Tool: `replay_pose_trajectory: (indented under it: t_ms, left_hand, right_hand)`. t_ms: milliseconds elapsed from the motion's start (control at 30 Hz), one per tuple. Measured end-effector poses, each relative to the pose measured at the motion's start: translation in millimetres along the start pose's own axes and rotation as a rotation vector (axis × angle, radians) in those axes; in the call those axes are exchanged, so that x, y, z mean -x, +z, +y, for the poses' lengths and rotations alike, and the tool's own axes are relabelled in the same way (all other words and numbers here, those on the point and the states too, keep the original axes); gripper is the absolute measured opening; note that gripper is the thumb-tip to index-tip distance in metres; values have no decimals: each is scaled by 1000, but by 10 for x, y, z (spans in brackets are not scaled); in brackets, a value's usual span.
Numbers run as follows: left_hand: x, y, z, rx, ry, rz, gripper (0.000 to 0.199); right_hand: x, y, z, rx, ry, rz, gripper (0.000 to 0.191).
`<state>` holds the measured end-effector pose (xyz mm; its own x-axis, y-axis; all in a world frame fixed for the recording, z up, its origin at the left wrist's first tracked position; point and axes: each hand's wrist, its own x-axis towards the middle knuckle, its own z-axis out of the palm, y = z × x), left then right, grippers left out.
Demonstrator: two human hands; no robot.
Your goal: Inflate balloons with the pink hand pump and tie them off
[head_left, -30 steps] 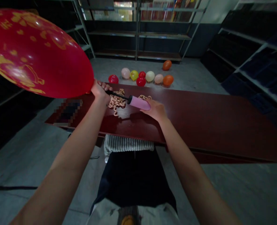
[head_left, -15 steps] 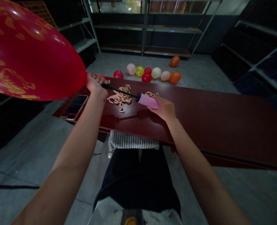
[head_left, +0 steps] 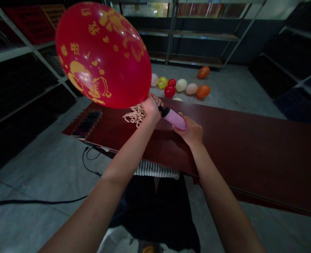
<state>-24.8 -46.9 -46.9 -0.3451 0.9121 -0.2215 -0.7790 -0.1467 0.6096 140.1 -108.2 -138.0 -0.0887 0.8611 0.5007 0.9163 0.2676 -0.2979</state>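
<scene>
Left hand [head_left: 150,109] clenches red balloon [head_left: 102,55], right hand [head_left: 190,131] holds pink pump [head_left: 174,118].

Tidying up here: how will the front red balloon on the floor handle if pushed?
The red balloon on the grey floor looks round and thin-skinned, so it will probably feel very light and roll at a light push. Its taut skin seems springy and could burst if squeezed hard.

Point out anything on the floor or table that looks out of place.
One orange balloon lies apart at the foot of the shelving, away from the group of small balloons on the floor. A tangled heap of pale curly strips sits loose on the dark red table.
</scene>
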Motion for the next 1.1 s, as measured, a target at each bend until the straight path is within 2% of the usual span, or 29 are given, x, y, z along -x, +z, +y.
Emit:
replay_pose_trajectory:
  t_ms: [167,367,567,667,733,800,900,1100]
  left_hand:
    - [26,-78,198,35,0,-47,51]
    - [-57,-334,527,102,6,-30,52]
    - [-157,-553,1120,118,43,-28,52]
    - [-141,-532,1410,109,87,-31,53]
    - [-112,-476,1514,99,123,-35,54]
    - [-91,-410,1519,80,160,-38,55]
    - [-92,-321,1366,53,195,-28,57]
    - [-57,-143,716,47,141,-66,57]
  right_hand:
    - [11,-25,-70,9,-36,-57,56]
    - [64,-4,-114,72,-157,-82,56]
    - [78,-36,-156,86,-226,-92,53]
    - [73,-51,-167,72,-215,-115,53]
    - [72,-53,-155,53,-213,-117,53]
    - [73,-52,-135,31,-209,-101,50]
    - [77,-48,-103,12,-171,-61,46]
    - [73,-20,-73,-3,-134,-21,46]
